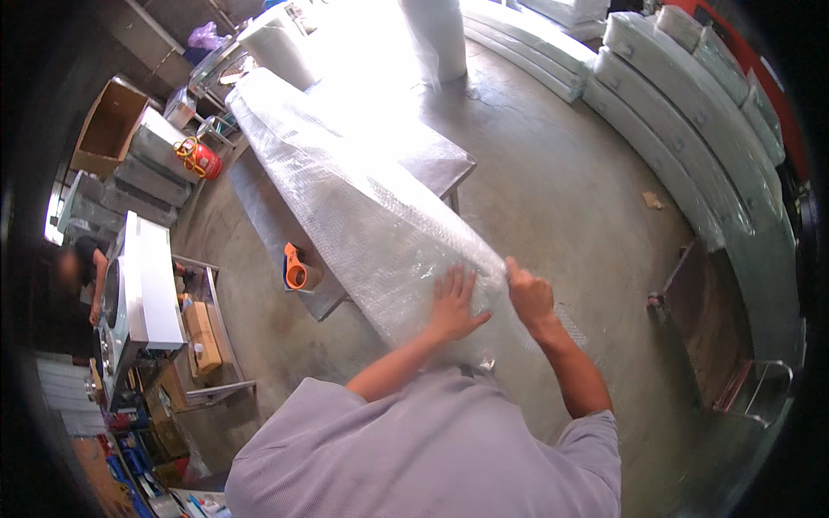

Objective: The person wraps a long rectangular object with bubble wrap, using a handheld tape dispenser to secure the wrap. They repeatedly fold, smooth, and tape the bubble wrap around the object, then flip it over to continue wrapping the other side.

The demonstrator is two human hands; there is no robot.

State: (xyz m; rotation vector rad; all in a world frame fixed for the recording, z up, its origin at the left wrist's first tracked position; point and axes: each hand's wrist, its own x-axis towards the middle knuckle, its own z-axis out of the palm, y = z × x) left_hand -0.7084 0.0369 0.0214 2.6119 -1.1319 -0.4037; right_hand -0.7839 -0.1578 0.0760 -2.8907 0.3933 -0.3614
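Note:
A long sheet of clear bubble wrap covers a long object on the metal table, and its near end reaches to my body. What lies beneath the wrap cannot be made out. My left hand rests flat on the near part of the wrap, fingers spread. At the right edge of the wrap my right hand is closed around the gathered film. An orange tape dispenser with a tape roll stands on the table's left side, apart from both hands.
Long plastic-wrapped panels are stacked along the right, near a wheeled trolley. Large wrap rolls stand at the far end. To the left are a red gas cylinder, an open cardboard box and a workbench with another person beside it.

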